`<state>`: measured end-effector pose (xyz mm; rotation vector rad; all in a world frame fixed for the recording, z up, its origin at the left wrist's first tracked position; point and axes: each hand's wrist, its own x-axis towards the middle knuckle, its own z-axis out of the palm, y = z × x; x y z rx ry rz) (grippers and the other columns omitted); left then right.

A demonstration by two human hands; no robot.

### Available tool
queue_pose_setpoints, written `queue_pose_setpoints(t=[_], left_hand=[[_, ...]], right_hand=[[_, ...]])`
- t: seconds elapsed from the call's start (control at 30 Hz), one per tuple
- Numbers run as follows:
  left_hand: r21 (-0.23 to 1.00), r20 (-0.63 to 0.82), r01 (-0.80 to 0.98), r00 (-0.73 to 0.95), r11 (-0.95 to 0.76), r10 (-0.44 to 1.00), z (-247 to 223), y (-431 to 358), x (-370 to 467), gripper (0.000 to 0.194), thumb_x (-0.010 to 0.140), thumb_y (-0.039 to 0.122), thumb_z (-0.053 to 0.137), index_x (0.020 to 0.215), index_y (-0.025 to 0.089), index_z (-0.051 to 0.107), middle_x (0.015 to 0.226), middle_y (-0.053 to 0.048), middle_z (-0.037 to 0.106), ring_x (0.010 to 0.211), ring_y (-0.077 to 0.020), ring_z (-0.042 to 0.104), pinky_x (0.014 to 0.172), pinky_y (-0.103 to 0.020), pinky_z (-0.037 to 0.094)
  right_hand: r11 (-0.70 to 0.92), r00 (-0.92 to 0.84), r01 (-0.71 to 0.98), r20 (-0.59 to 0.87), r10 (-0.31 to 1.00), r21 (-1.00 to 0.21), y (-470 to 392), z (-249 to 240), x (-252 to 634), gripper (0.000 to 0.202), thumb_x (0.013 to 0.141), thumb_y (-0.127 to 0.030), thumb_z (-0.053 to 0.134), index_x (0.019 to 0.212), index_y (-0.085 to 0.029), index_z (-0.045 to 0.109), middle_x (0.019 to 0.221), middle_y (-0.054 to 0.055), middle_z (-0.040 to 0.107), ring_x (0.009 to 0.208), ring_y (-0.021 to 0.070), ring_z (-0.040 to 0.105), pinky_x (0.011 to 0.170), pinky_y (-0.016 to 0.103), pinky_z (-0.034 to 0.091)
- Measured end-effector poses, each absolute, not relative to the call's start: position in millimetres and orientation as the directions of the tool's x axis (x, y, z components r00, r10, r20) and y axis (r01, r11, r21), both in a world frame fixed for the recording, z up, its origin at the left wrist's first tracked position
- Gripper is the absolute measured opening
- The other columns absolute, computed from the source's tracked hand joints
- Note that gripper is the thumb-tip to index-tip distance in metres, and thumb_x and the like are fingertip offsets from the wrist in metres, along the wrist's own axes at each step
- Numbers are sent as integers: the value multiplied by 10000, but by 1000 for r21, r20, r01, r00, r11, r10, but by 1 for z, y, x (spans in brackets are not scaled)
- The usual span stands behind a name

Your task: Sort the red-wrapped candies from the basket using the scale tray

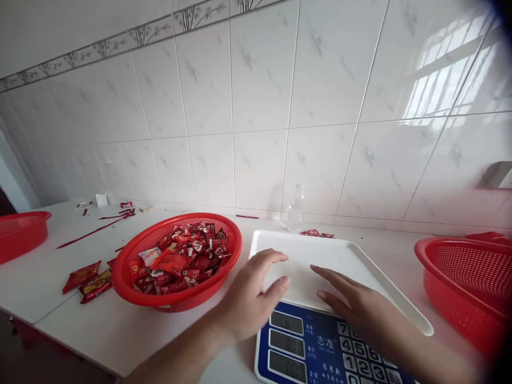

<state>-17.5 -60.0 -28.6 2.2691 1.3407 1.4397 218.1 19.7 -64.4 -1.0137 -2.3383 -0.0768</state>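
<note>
Over the near part of a white scale tray [296,256], both hands hover with a gap between them. My left hand [256,293] has its fingers apart, thumb pointing right, and nothing in it. My right hand [352,298] is also empty, fingers stretched toward the left, above the scale's blue keypad panel [326,354]. The tray between them bears nothing. To the left of my left hand stands a red basket [120,266] filled with small red-wrapped sweets [192,256].
A red basket [432,282] stands at the right, another [24,234] at the far left. Behind the tray are a clear bottle [296,208] and red packets [311,233]. Larger red packets [82,276] and ribbon strips [96,228] lie left, before a tiled wall.
</note>
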Motion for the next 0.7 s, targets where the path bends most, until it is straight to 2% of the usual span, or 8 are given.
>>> queue_pose_setpoints(t=[0.07,0.13,0.2,0.3,0.4,0.5,0.57,0.7], left_hand=[[557,583,658,125,-507,803,-15,-58,-42,297,929,293,522,1225,305,550,1270,-76,656,1185,-237,614,991,-409,521],[615,425,732,4,-292,905,-5,-51,-75,323,936,311,445,1245,269,528,1292,-96,638,1179,-237,614,960,-383,521],[502,115,862,-150,73,982,2,-42,-108,364,940,344,367,1260,241,506,1270,-87,645,1154,-234,617,973,-376,482],[357,-182,899,-200,254,963,6,-30,-142,497,740,462,626,1142,170,623,1025,-144,733,928,-356,683,835,-463,506],[267,-341,921,-186,285,921,3,-19,-151,800,547,483,755,1270,182,591,979,-156,748,885,-399,681,782,-467,499],[212,-408,938,-171,276,897,-2,-8,-149,952,503,458,760,1380,193,502,1110,-189,718,990,-413,653,826,-456,482],[196,-434,946,-153,258,888,-4,-1,-148,923,496,452,757,1354,198,531,1167,-193,696,1022,-414,641,845,-453,476],[188,-442,956,-124,227,888,-3,5,-150,655,519,451,738,1117,192,679,1137,-168,705,1010,-394,640,846,-431,477]], right_hand=[[715,-527,679,566,634,-168,14,-65,220,424,961,-480,401,1242,-261,631,1125,65,735,938,256,731,704,375,627],[713,-469,679,644,604,-174,11,-66,229,413,961,-484,403,1194,-259,660,1088,75,746,921,266,734,689,374,628],[725,-409,654,704,580,-216,9,-65,237,369,961,-470,429,1142,-266,678,1029,62,761,891,250,741,680,337,628],[761,-347,587,762,547,-278,4,-61,240,297,964,-430,458,1030,-268,697,930,34,775,778,203,750,609,261,615],[803,-328,531,807,490,-272,-2,-55,238,273,971,-399,457,965,-262,693,870,18,776,678,162,739,522,208,585],[833,-334,488,826,454,-261,-6,-52,237,236,969,-363,473,963,-260,686,831,9,771,678,153,736,527,200,581],[843,-339,462,823,455,-276,-8,-52,237,219,963,-339,483,968,-261,687,818,8,767,683,160,736,553,218,591],[853,-340,432,822,456,-294,-7,-53,238,213,959,-320,487,981,-260,691,797,9,762,678,173,735,561,244,594]])
